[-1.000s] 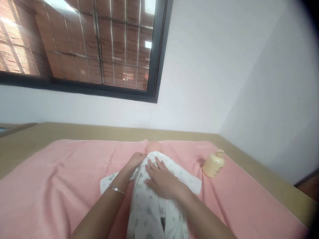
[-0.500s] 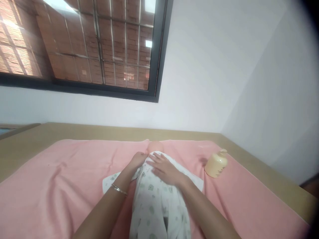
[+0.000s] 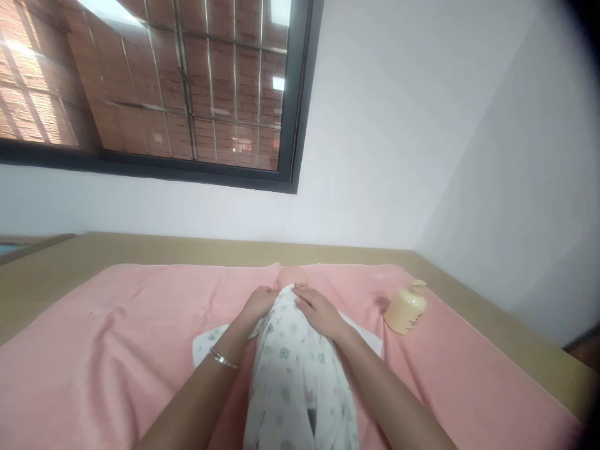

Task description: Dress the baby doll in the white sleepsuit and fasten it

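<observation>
A white baby garment (image 3: 293, 365) with a small green print lies lengthwise in front of me, its sleeves spread to both sides. A rounded, skin-coloured head (image 3: 293, 275), like a doll's, shows beyond the collar. At the collar's left edge, my left hand (image 3: 260, 301) has its fingers curled on the cloth; the fingertips are partly hidden. My right hand (image 3: 321, 310) rests on the right shoulder of the garment, fingers stretched toward the collar. A bracelet (image 3: 223, 358) circles my left wrist.
A pink blanket (image 3: 154, 350) covers most of the wooden surface (image 3: 225, 247). To the right, a cream pump bottle (image 3: 407, 307) stands tilted in view on the blanket. Behind are a white wall (image 3: 384, 125) and a dark-framed, barred window (image 3: 281, 181).
My right hand has slid from the garment's upper middle to the right side of the collar, its fingers closer together. My left hand stays at the left edge.
</observation>
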Action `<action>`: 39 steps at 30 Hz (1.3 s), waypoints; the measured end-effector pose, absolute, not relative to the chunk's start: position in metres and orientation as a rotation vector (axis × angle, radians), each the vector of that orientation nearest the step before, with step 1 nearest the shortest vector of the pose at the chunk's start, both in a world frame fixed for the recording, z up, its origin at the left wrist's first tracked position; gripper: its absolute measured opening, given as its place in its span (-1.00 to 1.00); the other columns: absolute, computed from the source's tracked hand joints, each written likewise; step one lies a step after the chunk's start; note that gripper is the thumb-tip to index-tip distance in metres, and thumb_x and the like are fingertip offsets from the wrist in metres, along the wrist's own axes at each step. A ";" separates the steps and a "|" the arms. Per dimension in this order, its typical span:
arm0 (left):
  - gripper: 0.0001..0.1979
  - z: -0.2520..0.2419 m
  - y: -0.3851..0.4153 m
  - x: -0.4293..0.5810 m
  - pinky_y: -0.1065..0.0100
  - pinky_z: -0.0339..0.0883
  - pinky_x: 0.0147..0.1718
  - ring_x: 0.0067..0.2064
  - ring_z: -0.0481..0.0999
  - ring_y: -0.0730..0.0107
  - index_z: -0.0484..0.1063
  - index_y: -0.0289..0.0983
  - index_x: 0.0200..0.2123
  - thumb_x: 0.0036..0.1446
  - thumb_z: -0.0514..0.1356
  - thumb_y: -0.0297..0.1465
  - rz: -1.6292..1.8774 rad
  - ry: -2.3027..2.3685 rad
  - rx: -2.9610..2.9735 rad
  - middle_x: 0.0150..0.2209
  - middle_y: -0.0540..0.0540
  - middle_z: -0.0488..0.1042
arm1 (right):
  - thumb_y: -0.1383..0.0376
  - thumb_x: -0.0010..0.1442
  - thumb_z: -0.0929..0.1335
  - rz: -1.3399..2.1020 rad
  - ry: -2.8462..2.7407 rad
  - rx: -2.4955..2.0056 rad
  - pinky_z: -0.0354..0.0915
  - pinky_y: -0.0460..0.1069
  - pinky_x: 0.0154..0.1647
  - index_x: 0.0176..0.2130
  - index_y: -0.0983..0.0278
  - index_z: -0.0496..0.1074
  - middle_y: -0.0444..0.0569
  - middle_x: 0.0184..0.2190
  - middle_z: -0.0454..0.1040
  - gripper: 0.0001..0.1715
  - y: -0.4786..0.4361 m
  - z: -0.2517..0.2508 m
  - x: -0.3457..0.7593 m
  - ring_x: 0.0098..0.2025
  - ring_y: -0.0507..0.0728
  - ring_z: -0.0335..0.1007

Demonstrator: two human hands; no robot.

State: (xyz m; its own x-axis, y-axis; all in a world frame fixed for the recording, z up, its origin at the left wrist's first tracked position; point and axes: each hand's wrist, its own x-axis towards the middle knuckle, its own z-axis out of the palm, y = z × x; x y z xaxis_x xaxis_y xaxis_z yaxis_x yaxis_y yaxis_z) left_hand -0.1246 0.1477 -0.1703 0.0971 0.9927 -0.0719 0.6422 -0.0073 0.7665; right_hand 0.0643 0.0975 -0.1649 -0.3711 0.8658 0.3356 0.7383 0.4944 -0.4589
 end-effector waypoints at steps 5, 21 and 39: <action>-0.50 -0.153 0.118 -0.100 0.05 0.13 -0.12 -0.14 0.42 -0.04 0.48 -0.39 -0.31 0.20 -0.15 -0.19 0.549 2.009 2.050 -0.23 -0.37 0.49 | 0.06 0.32 0.01 0.428 -1.894 -1.746 0.22 0.02 -0.18 -0.13 0.32 0.45 0.12 -0.17 0.47 -0.38 0.111 -0.177 0.079 -0.15 0.18 0.37; -0.45 -0.142 0.098 -0.090 0.23 0.22 -0.24 -0.20 0.46 0.09 0.47 -0.32 -0.24 0.21 -0.15 -0.06 0.322 1.883 2.258 -0.24 -0.27 0.50 | -0.01 0.33 -0.04 0.266 -1.993 -1.772 0.09 -0.05 -0.38 -0.32 0.31 0.43 0.10 -0.32 0.47 -0.30 0.092 -0.169 0.059 -0.31 0.14 0.35; -0.61 -0.131 0.089 -0.088 0.30 0.23 -0.34 -0.31 0.47 0.22 0.45 -0.30 -0.39 0.16 -0.07 -0.19 0.311 1.813 2.371 -0.34 -0.19 0.51 | -0.13 0.28 -0.10 0.592 -2.036 -1.828 0.15 -0.03 -0.33 -0.28 0.34 0.46 0.16 -0.26 0.48 -0.14 0.098 -0.159 0.073 -0.24 0.18 0.38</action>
State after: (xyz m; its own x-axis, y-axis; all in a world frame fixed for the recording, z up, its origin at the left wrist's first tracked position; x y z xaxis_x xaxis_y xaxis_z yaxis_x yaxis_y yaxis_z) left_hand -0.0876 0.0887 -0.1314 0.2526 0.9644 0.0783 0.9353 -0.2641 0.2353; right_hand 0.0734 0.0983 -0.1593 -0.1141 0.9932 -0.0244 0.8514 0.0851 -0.5176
